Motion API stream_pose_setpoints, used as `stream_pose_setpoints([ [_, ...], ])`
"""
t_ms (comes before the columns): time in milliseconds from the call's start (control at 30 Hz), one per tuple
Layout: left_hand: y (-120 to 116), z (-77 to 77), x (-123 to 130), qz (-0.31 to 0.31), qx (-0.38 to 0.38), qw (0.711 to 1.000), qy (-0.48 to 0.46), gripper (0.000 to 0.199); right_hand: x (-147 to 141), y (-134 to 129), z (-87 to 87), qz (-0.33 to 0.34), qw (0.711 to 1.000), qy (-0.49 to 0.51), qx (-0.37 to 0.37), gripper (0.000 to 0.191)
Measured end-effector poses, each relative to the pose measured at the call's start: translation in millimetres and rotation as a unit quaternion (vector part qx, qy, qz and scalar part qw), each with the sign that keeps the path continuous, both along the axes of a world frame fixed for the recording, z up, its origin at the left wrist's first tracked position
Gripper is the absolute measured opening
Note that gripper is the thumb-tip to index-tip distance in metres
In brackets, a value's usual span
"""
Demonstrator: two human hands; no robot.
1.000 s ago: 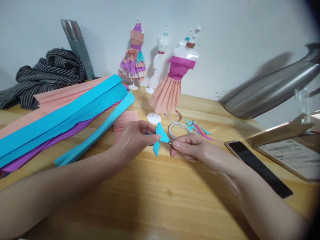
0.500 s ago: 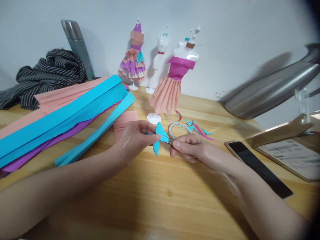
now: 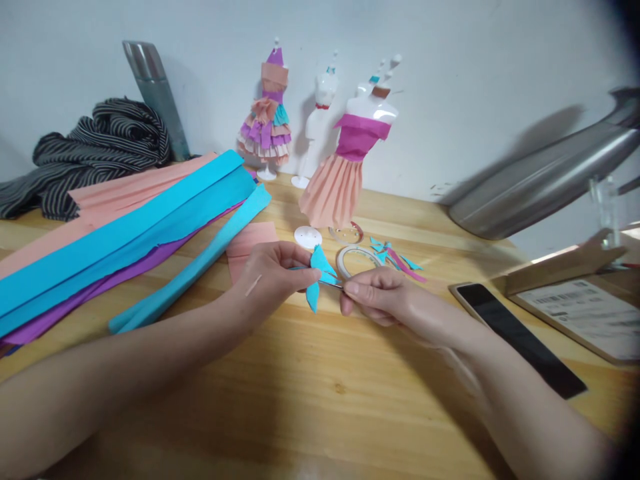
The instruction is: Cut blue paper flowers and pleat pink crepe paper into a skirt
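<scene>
A small turquoise paper piece with pointed ends is pinched between the thumb and fingers of my left hand. My right hand is closed round a thin metal tool whose far part crosses the turquoise piece; its full shape is hidden by my fingers. Just behind my right hand lies a roll of tape. Turquoise and magenta scraps are scattered to the right of the roll. Beyond my hands stands a mannequin in a magenta top and pleated peach skirt.
Long blue paper, peach and purple sheets cover the left side. Two small mannequins stand by the wall, near a bottle and striped cloth. At the right are a phone, a cardboard box and a steel flask.
</scene>
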State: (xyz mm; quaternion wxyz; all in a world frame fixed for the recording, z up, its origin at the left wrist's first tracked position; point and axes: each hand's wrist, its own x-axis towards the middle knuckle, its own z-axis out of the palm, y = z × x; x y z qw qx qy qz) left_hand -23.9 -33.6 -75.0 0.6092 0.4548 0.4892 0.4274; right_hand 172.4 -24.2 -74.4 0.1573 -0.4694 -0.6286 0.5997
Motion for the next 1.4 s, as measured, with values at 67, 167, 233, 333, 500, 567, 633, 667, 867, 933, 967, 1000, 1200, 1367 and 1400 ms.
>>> stream_pose_setpoints([
  [67,0.2,-0.3,0.1,0.0,0.003,1.0,0.001,0.006,0.0,0.3,-0.7,0.001,1.0,-0.001,0.0,0.05],
  [167,0.4,-2.0,0.1,0.003,0.004,1.0,0.0,0.007,0.0,0.9,-2.0,0.0,1.0,0.002,0.001,0.049],
  [233,0.5,-3.2,0.1,0.003,0.005,1.0,0.0,0.007,-0.2,1.0,-2.3,-0.003,1.0,0.003,0.001,0.048],
  [333,0.4,-3.7,0.3,0.007,0.004,1.0,0.001,0.007,-0.5,1.0,-2.1,-0.001,1.0,0.002,0.003,0.048],
  [500,0.4,-0.6,0.9,0.013,-0.006,1.0,0.007,0.005,-0.6,0.7,-1.8,-0.002,1.0,-0.001,0.007,0.05],
  [567,0.5,-0.1,1.0,0.013,-0.005,1.0,0.009,0.006,-0.8,0.6,-1.9,-0.001,1.0,-0.003,0.005,0.051],
  [633,0.5,-0.4,1.1,0.011,-0.006,1.0,0.007,0.006,-1.2,0.7,-1.8,-0.002,1.0,-0.004,0.005,0.051],
  [667,0.4,-0.7,1.1,0.011,-0.007,1.0,0.006,0.006,-1.4,0.7,-1.6,-0.003,1.0,-0.004,0.004,0.051],
  [867,0.2,-2.1,1.1,0.017,-0.004,1.0,0.008,0.006,-2.3,0.8,-0.8,-0.006,1.0,-0.006,0.005,0.052],
  [933,0.6,-2.8,0.9,0.018,0.003,1.0,0.008,0.008,-2.3,0.8,-1.3,-0.007,1.0,-0.003,0.004,0.052],
  [967,0.9,-3.3,0.8,0.019,0.008,1.0,0.008,0.009,-2.4,0.8,-1.7,-0.008,1.0,-0.001,0.004,0.053],
  [1000,1.3,-3.8,0.6,0.019,0.014,1.0,0.009,0.009,-2.5,0.8,-2.0,-0.008,1.0,0.001,0.004,0.053],
  [1200,2.7,-5.0,0.5,0.013,0.016,1.0,0.009,0.006,-2.3,0.0,-2.7,-0.007,1.0,0.008,0.011,0.056],
  [1367,1.4,-2.4,1.3,0.016,0.012,1.0,0.008,0.005,-1.1,0.5,-3.6,-0.005,1.0,0.006,0.023,0.055],
  [1400,1.0,-1.6,1.3,0.016,0.01,1.0,0.009,0.005,-1.1,0.7,-3.7,-0.004,1.0,0.007,0.024,0.055],
])
